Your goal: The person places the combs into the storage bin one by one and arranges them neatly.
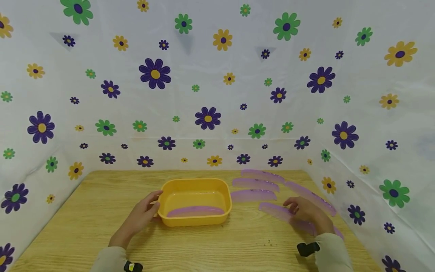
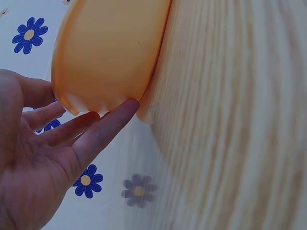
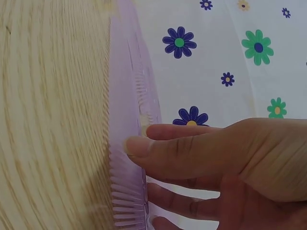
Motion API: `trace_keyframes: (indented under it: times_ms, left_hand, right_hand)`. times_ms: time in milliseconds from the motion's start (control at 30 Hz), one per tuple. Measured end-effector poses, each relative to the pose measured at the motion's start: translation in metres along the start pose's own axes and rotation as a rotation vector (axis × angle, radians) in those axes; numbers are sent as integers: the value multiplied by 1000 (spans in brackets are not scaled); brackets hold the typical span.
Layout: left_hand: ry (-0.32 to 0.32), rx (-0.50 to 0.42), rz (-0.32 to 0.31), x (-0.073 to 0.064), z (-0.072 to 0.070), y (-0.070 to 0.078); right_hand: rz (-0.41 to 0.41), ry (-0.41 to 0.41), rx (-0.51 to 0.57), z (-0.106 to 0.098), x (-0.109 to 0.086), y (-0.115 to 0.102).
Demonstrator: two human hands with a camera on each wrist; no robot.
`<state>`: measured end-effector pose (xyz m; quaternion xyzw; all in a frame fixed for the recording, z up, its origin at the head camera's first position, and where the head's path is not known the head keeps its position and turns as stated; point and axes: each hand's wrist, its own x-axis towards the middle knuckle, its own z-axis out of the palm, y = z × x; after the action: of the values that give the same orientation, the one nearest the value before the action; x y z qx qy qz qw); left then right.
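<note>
one purple comb (image 1: 275, 212), lower right of the frame, is under the right hand (image 1: 307, 214), pinched between thumb and fingers; the left hand (image 1: 140, 217), fingers nearly straight, touches the yellow tub (image 1: 195, 221) at lower centre

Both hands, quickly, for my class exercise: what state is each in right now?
Left hand: open, fingertips against the yellow box.
Right hand: at a purple comb; whether it grips it cannot be told.
</note>
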<state>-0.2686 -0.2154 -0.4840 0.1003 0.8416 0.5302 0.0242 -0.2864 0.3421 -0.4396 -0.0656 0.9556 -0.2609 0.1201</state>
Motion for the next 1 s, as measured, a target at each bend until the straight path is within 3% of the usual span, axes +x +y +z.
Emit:
trace_keyframes:
  times_ms: [233, 433, 1000]
  left_hand:
    - [4, -10, -16, 1, 1, 1]
    - [9, -15, -36, 1, 1, 1]
    - [11, -7, -33, 0, 1, 0]
  right_hand:
    - [24, 1, -32, 0, 2, 1]
    - [-2, 15, -65, 0, 4, 2]
    - [0, 40, -48, 1, 3, -2]
